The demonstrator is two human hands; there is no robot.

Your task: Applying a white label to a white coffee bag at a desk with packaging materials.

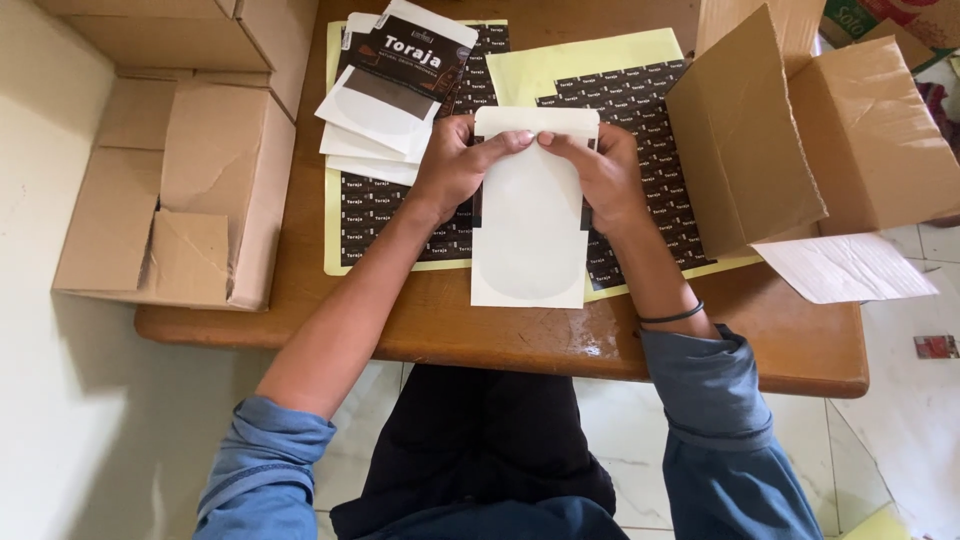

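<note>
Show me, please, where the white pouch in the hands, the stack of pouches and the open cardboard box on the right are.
white pouch (530, 240): head view, on its frosted window.
stack of pouches (385, 115): head view, on the top pouch's window.
open cardboard box (870, 140): head view, on its side wall.

Wooden table (780, 345) bearing sticker sheets (640, 110), boxes (810, 130).

Low wooden table (480, 330) on pale tiled floor (60, 400) (glossy) — cardboard boxes (190, 190) w/ flaps open.
</note>
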